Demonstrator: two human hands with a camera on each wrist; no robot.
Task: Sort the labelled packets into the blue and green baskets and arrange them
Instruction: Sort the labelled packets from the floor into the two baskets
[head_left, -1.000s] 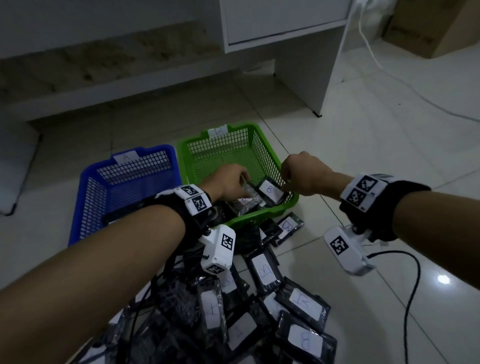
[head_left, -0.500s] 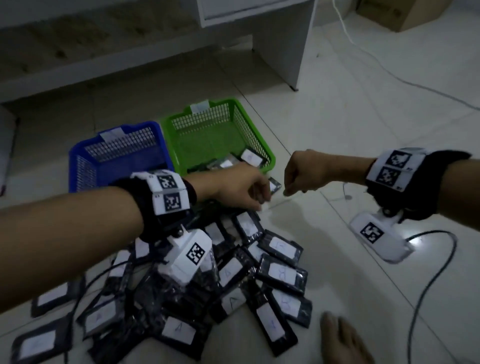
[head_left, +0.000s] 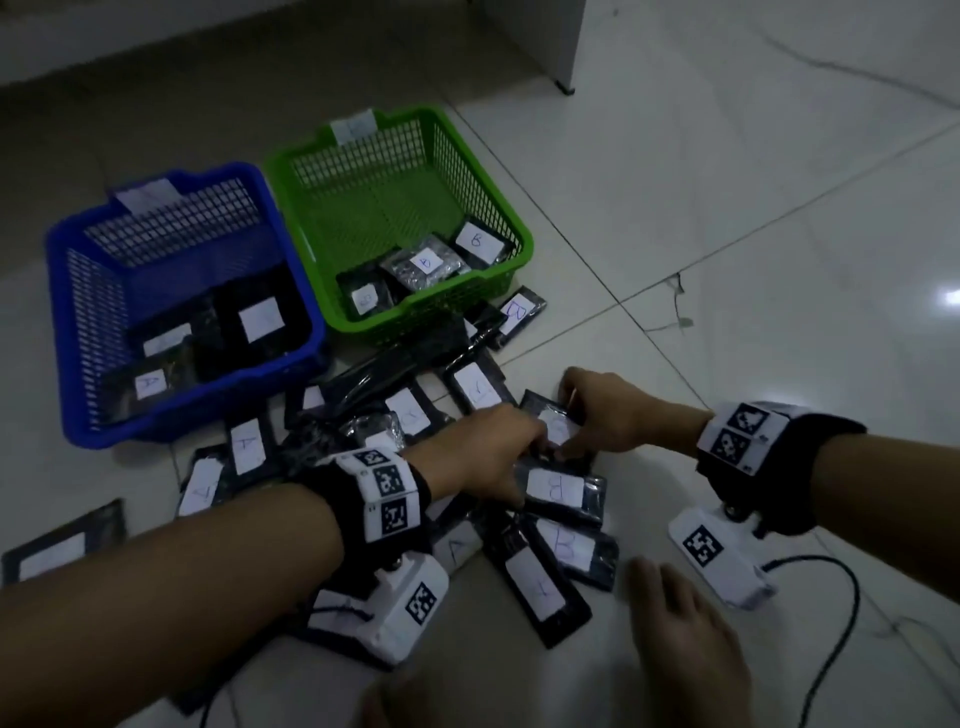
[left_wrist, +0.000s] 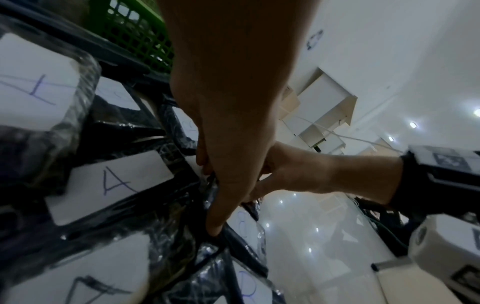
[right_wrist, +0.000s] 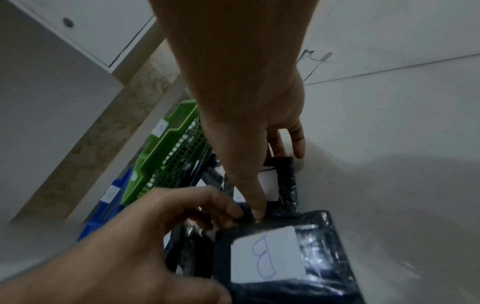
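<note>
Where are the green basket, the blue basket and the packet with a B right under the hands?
green basket (head_left: 522, 244): head view, on its right rim.
blue basket (head_left: 57, 332): head view, on its left wall.
B packet (head_left: 558, 487): head view, on its white label, just below both hands.

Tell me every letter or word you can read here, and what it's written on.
"B": label of the packet in the green basket.
"A": label of a packet in the blue basket.
"A": floor packet.
"B": floor packet near both hands.
Basket tags: too blurred to read.
</note>
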